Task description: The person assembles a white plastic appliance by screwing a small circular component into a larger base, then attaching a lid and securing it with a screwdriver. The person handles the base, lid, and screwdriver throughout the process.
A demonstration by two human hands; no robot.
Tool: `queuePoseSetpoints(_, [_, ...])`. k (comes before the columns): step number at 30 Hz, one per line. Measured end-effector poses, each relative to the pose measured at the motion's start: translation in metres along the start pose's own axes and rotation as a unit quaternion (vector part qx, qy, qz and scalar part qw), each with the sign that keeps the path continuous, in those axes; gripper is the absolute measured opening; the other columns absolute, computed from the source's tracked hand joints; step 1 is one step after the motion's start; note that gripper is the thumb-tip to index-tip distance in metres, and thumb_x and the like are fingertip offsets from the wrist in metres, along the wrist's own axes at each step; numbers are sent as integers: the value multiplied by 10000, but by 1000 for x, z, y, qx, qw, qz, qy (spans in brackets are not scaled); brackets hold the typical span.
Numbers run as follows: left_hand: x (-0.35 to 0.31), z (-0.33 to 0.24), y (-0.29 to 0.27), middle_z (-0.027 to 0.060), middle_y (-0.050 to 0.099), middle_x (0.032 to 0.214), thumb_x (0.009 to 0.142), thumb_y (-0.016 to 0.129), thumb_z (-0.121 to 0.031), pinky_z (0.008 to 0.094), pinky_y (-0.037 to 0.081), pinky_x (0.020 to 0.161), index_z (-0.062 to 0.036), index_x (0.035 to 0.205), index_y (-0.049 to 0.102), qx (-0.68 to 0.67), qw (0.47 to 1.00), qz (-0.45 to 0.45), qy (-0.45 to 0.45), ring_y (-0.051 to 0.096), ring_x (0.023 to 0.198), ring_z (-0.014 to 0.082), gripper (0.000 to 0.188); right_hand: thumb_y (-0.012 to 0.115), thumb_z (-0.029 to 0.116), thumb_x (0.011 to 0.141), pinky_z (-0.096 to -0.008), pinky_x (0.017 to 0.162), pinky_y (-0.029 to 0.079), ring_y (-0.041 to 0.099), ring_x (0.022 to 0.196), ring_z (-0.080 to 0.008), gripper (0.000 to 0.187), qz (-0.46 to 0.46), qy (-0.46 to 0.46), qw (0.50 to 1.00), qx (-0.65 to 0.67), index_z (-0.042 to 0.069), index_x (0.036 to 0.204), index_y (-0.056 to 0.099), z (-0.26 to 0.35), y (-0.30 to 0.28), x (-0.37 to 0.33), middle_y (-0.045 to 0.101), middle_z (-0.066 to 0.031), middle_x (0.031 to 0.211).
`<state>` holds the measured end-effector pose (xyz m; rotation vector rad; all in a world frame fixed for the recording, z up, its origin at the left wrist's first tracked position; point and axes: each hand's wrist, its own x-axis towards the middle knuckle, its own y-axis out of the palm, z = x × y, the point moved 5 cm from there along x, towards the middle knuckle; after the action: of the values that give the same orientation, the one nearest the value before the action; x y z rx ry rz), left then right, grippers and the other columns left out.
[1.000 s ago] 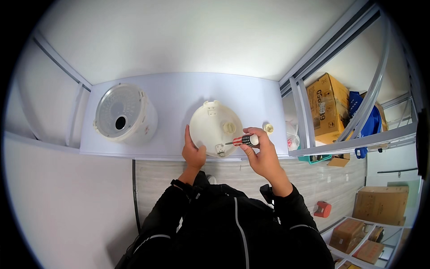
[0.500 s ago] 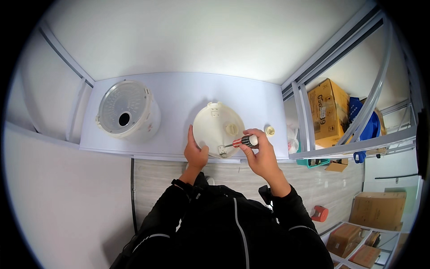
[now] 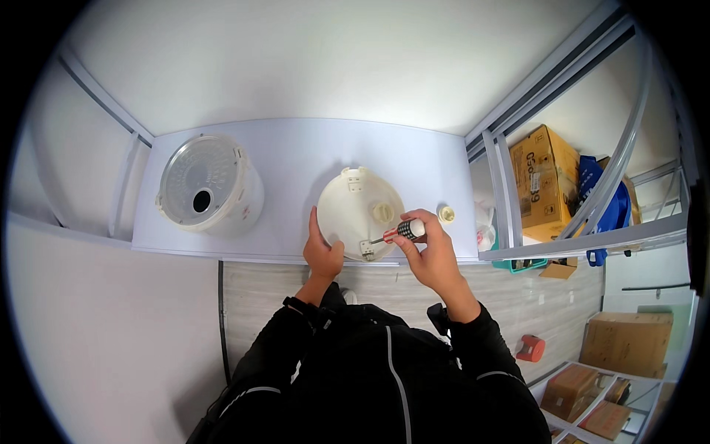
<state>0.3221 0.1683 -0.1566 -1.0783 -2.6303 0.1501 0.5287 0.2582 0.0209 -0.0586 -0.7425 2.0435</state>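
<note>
A round, shallow off-white plastic lid (image 3: 340, 207) lies on the white table with its hollow side up. At its left near edge my left hand (image 3: 323, 253) grips the rim, thumb on the inside and fingers along the outside. My right hand (image 3: 435, 255) is closed around a screwdriver (image 3: 401, 231) with a red and black patterned handle and a white end. The screwdriver's shaft slants down to the left, and its tip meets a small bracket (image 3: 366, 249) at the lid's near edge. A second bracket (image 3: 355, 182) sits at the far edge. Inside the lid rests a round cream part (image 3: 381, 213).
Right of the lid stands a small cream cap (image 3: 446, 214). A white drum-shaped appliance (image 3: 244, 196) with a clear top stands on the table's (image 3: 292, 148) left. Metal framing (image 3: 584, 240) borders the right, with a cardboard box (image 3: 543, 181) and blue bag (image 3: 610, 203) beyond.
The screwdriver's handle has turned and risen slightly in my right hand, while its tip stays at the same bracket. My left hand and the lid look nearly unmoved.
</note>
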Motion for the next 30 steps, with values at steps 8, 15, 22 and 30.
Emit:
queuePoseSetpoints(8, [1,-1,1,204,736,1305,770,575,-54,363,566,963,-13,1655,323,-18,1000,6,0,748,1123,328,922,917,304,863,-337,691,600,764,763,-255,597,-74,36,996,-32,6,1263,588,-22,-2,5,751,-138,925])
queuePoseSetpoints(15, [-1,2,2,185,747,1271,797,582,-53,357,564,935,-13,1667,289,-3,1000,-13,-1,750,1054,306,919,937,401,815,-348,622,575,720,694,-266,608,-56,-50,980,-184,29,1195,642,8,-5,8,700,-107,878])
queuePoseSetpoints(22, [-8,-28,6,124,750,992,997,636,-247,361,550,779,-20,1671,280,60,993,2,-100,692,801,247,796,839,257,888,-410,629,542,673,779,-340,491,-22,-104,971,-216,32,1264,617,42,-4,7,647,-144,1027])
queuePoseSetpoints(30, [-13,-37,9,165,783,1056,1045,609,-341,391,571,814,-31,1682,264,54,986,15,-154,753,878,297,788,824,154,879,-411,632,536,686,822,-327,450,17,-94,978,-186,35,1257,611,38,-3,7,631,-140,1050])
